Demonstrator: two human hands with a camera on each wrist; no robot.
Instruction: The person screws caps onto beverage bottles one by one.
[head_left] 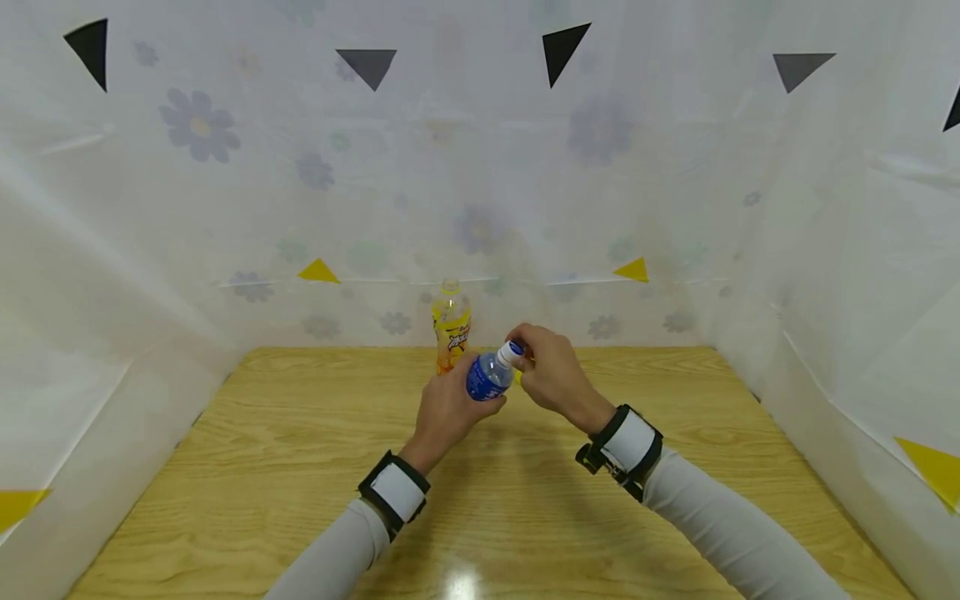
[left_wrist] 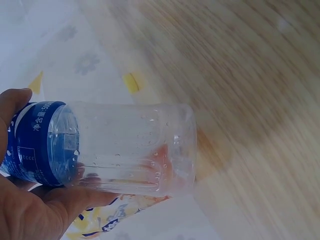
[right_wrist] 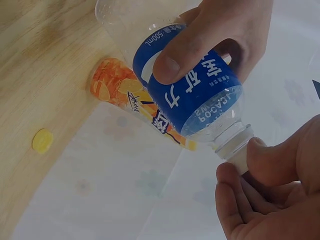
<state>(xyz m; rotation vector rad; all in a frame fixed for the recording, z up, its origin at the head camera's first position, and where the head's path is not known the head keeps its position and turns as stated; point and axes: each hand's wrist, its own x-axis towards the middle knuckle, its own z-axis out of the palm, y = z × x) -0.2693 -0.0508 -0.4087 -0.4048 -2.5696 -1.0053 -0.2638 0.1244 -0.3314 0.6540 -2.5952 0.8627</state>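
Observation:
A clear plastic bottle (head_left: 487,377) with a blue label is held tilted above the table, its neck toward the right hand. My left hand (head_left: 452,407) grips it round the label, thumb and fingers on opposite sides. With thumb and fingertips my right hand (head_left: 557,372) pinches the white cap (right_wrist: 239,156) at the bottle's mouth. Water drops cling inside the clear lower part (left_wrist: 125,150) in the left wrist view. Just behind the left hand stands a second bottle (head_left: 451,321) with a yellow and orange label, upright and without a cap.
A yellow cap (right_wrist: 42,141) lies on the wooden table (head_left: 300,467), partly hidden by the right hand in the head view. White floral sheeting (head_left: 480,167) encloses the back and sides. Black straps with white patches circle both wrists.

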